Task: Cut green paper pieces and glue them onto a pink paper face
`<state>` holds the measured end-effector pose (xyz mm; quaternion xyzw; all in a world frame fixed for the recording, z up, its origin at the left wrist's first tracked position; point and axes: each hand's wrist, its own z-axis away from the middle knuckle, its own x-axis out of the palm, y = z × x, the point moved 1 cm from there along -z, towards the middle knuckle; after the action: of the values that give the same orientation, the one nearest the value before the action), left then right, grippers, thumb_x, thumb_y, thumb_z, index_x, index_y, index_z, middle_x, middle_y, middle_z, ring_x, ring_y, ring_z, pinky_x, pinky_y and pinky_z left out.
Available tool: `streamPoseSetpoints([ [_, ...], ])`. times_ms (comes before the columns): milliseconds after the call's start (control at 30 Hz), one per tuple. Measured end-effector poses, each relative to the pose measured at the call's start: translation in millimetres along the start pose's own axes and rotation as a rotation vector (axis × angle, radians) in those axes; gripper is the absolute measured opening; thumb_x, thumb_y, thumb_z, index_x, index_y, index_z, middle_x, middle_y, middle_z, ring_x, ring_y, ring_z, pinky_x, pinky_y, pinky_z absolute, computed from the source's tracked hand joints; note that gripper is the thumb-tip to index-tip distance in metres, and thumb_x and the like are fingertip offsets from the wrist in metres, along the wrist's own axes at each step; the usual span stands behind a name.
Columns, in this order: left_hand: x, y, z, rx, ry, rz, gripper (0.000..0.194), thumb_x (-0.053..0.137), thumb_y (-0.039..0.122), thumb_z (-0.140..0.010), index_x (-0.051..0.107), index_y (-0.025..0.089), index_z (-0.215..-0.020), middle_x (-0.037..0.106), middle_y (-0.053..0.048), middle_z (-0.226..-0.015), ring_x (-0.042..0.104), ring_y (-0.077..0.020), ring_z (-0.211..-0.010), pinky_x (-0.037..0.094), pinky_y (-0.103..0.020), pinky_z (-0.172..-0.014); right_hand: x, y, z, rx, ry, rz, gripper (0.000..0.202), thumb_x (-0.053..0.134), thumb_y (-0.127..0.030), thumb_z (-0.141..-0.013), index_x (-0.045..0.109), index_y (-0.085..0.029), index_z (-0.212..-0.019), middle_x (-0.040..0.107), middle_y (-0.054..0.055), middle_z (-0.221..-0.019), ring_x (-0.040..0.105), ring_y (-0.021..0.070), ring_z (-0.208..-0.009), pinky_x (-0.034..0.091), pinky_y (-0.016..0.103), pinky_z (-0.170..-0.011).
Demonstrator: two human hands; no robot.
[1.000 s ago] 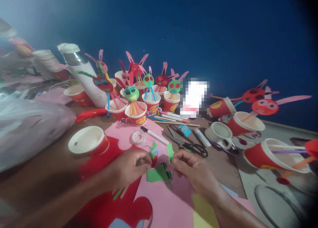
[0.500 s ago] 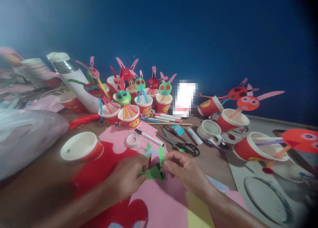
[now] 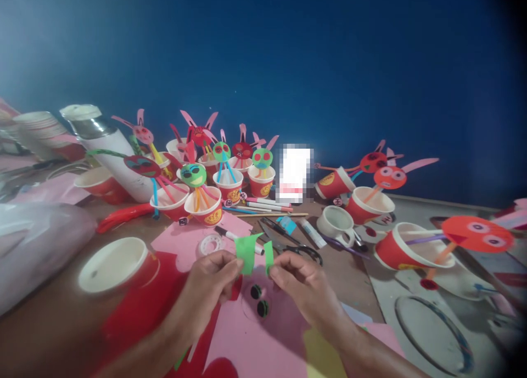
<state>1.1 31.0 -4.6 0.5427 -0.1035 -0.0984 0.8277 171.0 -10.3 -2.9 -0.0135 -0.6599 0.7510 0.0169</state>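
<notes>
My left hand (image 3: 214,274) pinches a larger green paper piece (image 3: 246,253) by its left side. Between the fingertips of my right hand (image 3: 296,276) stands a narrow green paper strip (image 3: 269,255), a small gap away from the larger piece. Just below the two hands, two black ovals with green edges (image 3: 259,300) lie on a pink paper disc (image 3: 249,306). Under them spreads a pink sheet (image 3: 239,339), with red paper (image 3: 144,295) to its left.
Behind my hands lie a tape roll (image 3: 211,245), a marker (image 3: 222,232), black scissors (image 3: 308,252) and a glue stick (image 3: 312,234). Several red cups with paper rabbit figures (image 3: 203,205) stand farther back. An empty-looking cup (image 3: 111,268) lies left, a white mug (image 3: 335,221) right.
My left hand has lifted the larger green piece upright beside the strip in my right hand. The black ovals now show uncovered below. The view has shifted slightly.
</notes>
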Motion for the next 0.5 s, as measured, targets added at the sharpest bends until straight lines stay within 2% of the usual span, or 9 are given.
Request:
streamPoseSetpoints([
  [133, 7.3, -3.8, -4.6, -0.042, -0.007, 0.164, 0.026, 0.059, 0.033, -0.076, 0.048, 0.016, -0.061, 0.042, 0.006, -0.048, 0.034, -0.0054, -0.042, 0.024, -0.018, -0.040, -3.6, -2.8, -1.8, -0.087, 0.045, 0.016, 0.011, 0.056, -0.021, -0.078, 0.058, -0.016, -0.069, 0.050, -0.002, -0.069, 0.043, 0.0092, -0.060, 0.035, 0.020, -0.055],
  [300, 18.2, -8.2, -4.2, -0.106, 0.015, 0.234, 0.020, 0.064, 0.030, -0.072, 0.054, 0.015, -0.066, 0.049, 0.005, -0.049, 0.041, -0.0053, -0.044, 0.029, -0.016, -0.043, 1.0, 2.9, -3.8, -0.062, 0.015, 0.059, 0.012, 0.055, -0.021, -0.078, 0.059, -0.017, -0.067, 0.052, -0.003, -0.063, 0.047, 0.0103, -0.057, 0.037, 0.021, -0.054],
  [500, 25.7, -9.8, -0.3, -0.143, -0.011, 0.390, 0.020, 0.071, 0.028, -0.065, 0.057, 0.014, -0.067, 0.057, 0.002, -0.055, 0.051, -0.0079, -0.052, 0.038, -0.018, -0.049, 8.1, 11.9, -5.1, -0.053, -0.002, 0.038, 0.010, 0.059, -0.020, -0.072, 0.059, -0.018, -0.063, 0.060, 0.000, -0.065, 0.055, 0.0132, -0.060, 0.042, 0.022, -0.054],
])
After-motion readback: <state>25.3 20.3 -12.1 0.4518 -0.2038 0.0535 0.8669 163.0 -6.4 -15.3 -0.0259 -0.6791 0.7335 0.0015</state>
